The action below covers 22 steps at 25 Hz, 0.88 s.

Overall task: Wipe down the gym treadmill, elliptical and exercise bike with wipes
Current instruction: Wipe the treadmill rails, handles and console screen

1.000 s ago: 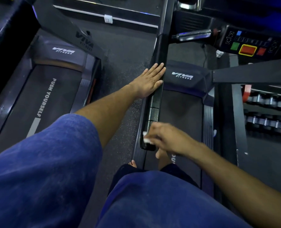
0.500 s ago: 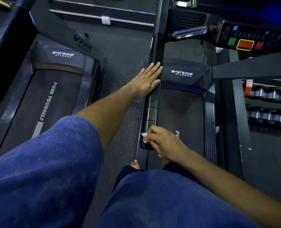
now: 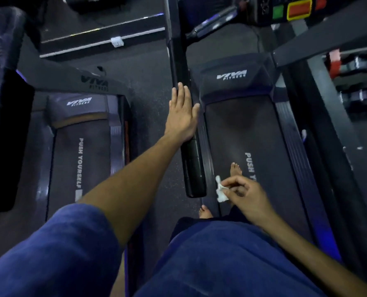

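Observation:
I stand on a dark treadmill [image 3: 238,133] whose belt reads "PUSH YOURSELF". Its black left handrail [image 3: 193,163] runs from the console down to a rounded end. My left hand [image 3: 182,114] lies flat on the upper part of that handrail, fingers straight. My right hand [image 3: 245,195] pinches a small crumpled white wipe [image 3: 220,189] between its fingertips, just to the right of the handrail's lower end and apart from it. The console [image 3: 294,9] with green and red buttons shows at the top right.
A second treadmill [image 3: 79,133] stands to the left across a strip of dark floor [image 3: 150,99]. Racked dumbbells [image 3: 360,78] sit at the right edge. My bare feet [image 3: 236,169] are on the belt and side rail. A right upright [image 3: 319,46] crosses above the belt.
My right hand with the wipe has come off the handrail's lower end and moved right, over the belt. My left hand stays flat on the rail. The view has tilted downward.

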### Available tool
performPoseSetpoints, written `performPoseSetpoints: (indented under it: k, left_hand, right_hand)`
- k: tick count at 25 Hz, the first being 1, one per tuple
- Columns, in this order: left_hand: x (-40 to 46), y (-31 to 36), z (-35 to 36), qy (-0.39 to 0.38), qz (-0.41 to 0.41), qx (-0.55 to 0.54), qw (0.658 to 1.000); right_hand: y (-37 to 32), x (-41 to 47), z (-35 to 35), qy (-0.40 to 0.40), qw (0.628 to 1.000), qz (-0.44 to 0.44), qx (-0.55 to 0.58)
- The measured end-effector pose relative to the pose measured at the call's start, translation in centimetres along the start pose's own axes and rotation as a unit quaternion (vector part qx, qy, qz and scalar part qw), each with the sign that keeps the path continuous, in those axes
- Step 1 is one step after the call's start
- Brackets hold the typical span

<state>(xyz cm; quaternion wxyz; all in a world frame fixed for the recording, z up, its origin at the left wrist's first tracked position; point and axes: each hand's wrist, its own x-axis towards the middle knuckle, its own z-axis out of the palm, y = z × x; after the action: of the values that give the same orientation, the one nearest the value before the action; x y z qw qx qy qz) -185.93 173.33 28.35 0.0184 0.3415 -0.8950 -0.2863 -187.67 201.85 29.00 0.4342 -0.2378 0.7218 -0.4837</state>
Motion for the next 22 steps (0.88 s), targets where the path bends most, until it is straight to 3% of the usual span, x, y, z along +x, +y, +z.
performPoseSetpoints:
  k: [4,8,13,17,19,22]
  left_hand:
    - [0.4,-0.4,0.1,0.017,-0.003,0.009,1.000]
    - [0.5,-0.5,0.2,0.018,0.006,0.011,1.000]
    - [0.5,-0.5,0.1,0.019,0.007,0.016,1.000]
    - [0.6,-0.5,0.2,0.021,0.004,0.012,1.000]
    - [0.5,-0.5,0.3,0.024,0.004,0.010,1.000]
    - [0.5,-0.6,0.3,0.021,0.010,0.010,1.000]
  right_hand:
    - [0.7,0.1,5.3,0.034,0.997,-0.011,0.067]
    - [1.9,4.3,5.7,0.086,0.992,0.035,0.088]
    - [3.7,8.8,6.2,0.051,0.988,0.110,0.098]
    - [1.5,3.3,5.0,0.025,0.988,0.049,0.142]
    - [0.0,1.5,5.2,0.012,0.994,0.001,0.113]
    - [-1.4,4.6,5.9,0.070,0.992,-0.010,0.102]
